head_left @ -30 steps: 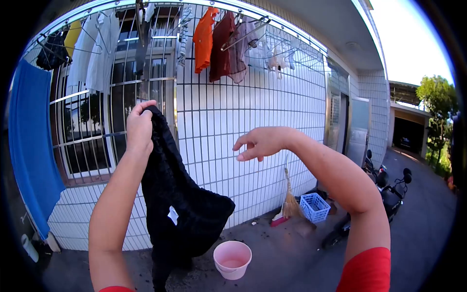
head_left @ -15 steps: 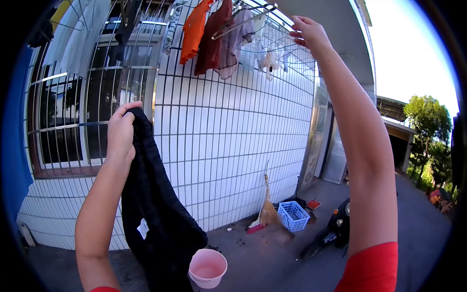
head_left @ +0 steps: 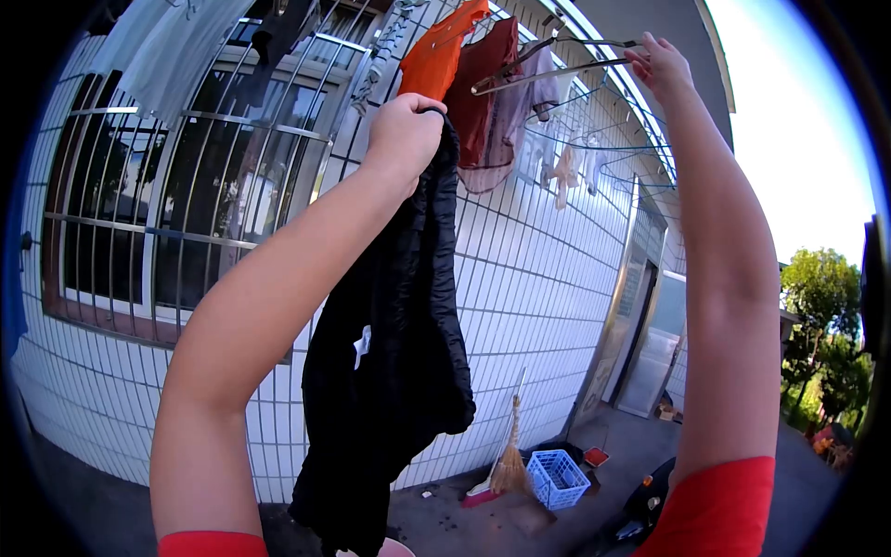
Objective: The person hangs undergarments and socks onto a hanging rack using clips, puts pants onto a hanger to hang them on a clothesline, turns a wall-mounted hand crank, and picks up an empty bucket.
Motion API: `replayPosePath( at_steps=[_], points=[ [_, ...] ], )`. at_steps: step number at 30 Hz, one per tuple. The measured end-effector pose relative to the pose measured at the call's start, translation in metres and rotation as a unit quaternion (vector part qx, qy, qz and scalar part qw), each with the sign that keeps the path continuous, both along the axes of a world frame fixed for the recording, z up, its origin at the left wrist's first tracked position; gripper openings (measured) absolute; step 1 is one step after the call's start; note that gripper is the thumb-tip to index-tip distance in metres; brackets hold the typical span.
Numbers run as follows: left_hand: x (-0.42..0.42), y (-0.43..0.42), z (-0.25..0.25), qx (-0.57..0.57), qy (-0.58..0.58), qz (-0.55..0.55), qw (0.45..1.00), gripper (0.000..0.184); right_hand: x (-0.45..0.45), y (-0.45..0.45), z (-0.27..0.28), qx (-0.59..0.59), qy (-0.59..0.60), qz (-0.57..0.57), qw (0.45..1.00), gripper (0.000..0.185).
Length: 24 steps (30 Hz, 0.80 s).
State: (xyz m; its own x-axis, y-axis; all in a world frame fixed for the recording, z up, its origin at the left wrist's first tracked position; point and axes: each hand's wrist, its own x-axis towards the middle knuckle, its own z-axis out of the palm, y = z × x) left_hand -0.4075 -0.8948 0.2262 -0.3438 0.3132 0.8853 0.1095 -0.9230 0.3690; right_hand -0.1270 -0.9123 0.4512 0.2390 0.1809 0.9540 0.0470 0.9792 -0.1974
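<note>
My left hand [head_left: 403,139] is closed on the top edge of a black garment [head_left: 422,325], which hangs down in long folds with a small white tag [head_left: 362,347] on it. Up at the right, my right hand [head_left: 663,71] has its fingers pinched at one end of a metal clothes hanger [head_left: 551,76]. The hanger stretches leftward, close to a dark red garment [head_left: 483,84] hanging beside an orange garment [head_left: 441,51]. Below the black garment, part of a pink bucket [head_left: 397,549] shows at the lower edge; the rest is hidden.
A white tiled wall [head_left: 520,269] with a barred window [head_left: 195,186] stands ahead. On the ground are a straw broom [head_left: 510,464], a blue plastic basket [head_left: 557,481] and part of a dark motorbike [head_left: 640,511]. Other laundry [head_left: 172,65] hangs at upper left.
My left hand has risen and moved right, carrying the black garment up. My right hand has moved right and now grips the hanger's end. The view has shifted.
</note>
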Motion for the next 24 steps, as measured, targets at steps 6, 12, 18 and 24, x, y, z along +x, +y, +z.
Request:
replayPosePath(
  at_steps=[6, 12, 18, 24],
  points=[
    [0.009, 0.036, 0.053, 0.06, -0.029, 0.108, 0.992, 0.02, 0.015, 0.037, 0.021, -0.034, -0.022, -0.186, 0.982, 0.03],
    [0.007, 0.048, 0.065, 0.064, -0.06, 0.108, 0.99, 0.02, -0.023, 0.039, -0.024, -0.196, -0.154, -0.206, 0.946, 0.039],
    [0.003, 0.055, 0.058, 0.056, -0.073, 0.155, 0.984, 0.02, -0.041, 0.08, -0.024, -0.108, -0.153, -0.159, 0.969, 0.027],
    [0.013, 0.067, 0.059, 0.009, -0.02, 0.169, 0.985, 0.018, -0.036, 0.111, -0.034, -0.039, -0.084, -0.179, 0.979, 0.028]
  ],
)
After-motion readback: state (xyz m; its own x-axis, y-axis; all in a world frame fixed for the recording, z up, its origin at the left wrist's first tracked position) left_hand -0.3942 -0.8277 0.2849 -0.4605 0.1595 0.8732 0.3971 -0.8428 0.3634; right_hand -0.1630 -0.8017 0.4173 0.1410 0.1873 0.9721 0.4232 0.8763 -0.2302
